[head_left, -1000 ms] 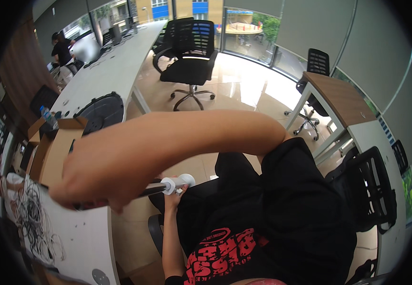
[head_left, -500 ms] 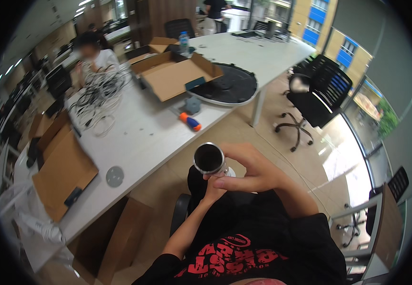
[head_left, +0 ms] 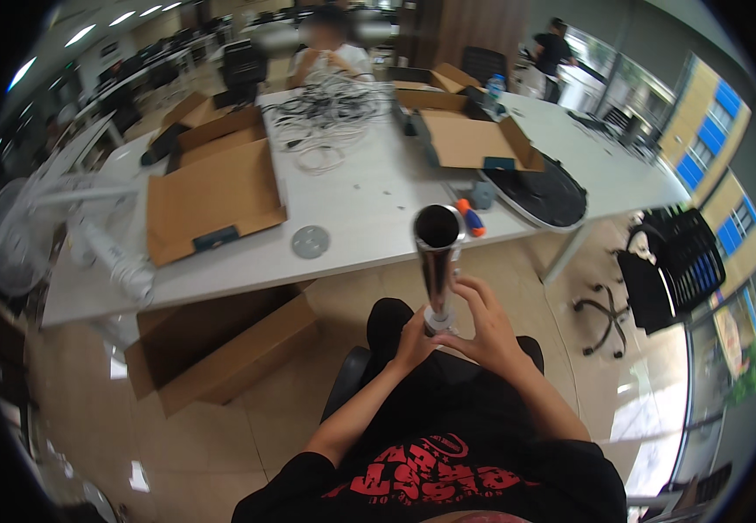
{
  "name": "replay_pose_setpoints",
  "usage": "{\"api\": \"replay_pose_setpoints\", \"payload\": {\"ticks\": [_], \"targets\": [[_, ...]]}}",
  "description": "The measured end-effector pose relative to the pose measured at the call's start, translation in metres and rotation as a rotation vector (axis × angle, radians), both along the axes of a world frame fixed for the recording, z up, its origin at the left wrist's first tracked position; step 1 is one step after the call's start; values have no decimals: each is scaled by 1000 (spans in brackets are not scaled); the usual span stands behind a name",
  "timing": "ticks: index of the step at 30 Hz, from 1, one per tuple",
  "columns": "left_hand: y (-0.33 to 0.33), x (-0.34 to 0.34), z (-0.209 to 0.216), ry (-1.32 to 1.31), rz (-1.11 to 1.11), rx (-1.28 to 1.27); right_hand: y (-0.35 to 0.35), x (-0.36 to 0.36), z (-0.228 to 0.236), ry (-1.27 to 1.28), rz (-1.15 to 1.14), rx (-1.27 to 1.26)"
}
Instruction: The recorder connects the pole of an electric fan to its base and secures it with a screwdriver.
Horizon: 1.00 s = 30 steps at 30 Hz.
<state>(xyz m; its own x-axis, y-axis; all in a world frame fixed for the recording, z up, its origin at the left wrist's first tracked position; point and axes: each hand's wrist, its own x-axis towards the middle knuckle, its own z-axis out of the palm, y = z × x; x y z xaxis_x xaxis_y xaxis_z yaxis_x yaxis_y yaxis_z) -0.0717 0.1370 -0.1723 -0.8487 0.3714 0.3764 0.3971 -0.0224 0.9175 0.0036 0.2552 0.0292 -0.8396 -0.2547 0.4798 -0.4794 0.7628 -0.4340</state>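
A shiny metal tube with a dark open end points up in front of my lap, near the table's front edge. Its lower part has a whitish collar. My left hand is closed round the tube's lower end, and some of its fingers are hidden. Curved about the tube's right side is my right hand, its thumb low by the collar and its fingers higher up against the metal. Just beyond the tube, an orange and blue screwdriver and a grey knob-like part lie on the white table.
Open cardboard boxes and tangled cables lie on the table, with a grey disc and a round black base. A white fan stands left. A person sits across; an office chair is right.
My view has swung left. The tube now shows more of its length, and my right hand has gone from near its rim to lower down. My left hand stays at the lower end.
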Motion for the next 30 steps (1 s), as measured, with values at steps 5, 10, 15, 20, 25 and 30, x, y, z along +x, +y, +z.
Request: {"api": "replay_pose_setpoints", "payload": {"ticks": [5,10,15,20,25,30], "targets": [[-22,10,-5,58,186,-61,1,11,-67,-307,-98,-233],[-42,28,-3,48,281,-124,-11,14,-89,-778,104,-944],[-53,37,-5,2,321,-190,-19,18,-91,-884,128,-1074],[-51,37,-4,33,311,-161,-19,15,-99,-784,132,-1042],[-43,39,3,93,272,-123,-12,23,-101,-275,-24,-396],[-31,35,12,104,219,-137,9,34,-100,3,-52,-25]]}}
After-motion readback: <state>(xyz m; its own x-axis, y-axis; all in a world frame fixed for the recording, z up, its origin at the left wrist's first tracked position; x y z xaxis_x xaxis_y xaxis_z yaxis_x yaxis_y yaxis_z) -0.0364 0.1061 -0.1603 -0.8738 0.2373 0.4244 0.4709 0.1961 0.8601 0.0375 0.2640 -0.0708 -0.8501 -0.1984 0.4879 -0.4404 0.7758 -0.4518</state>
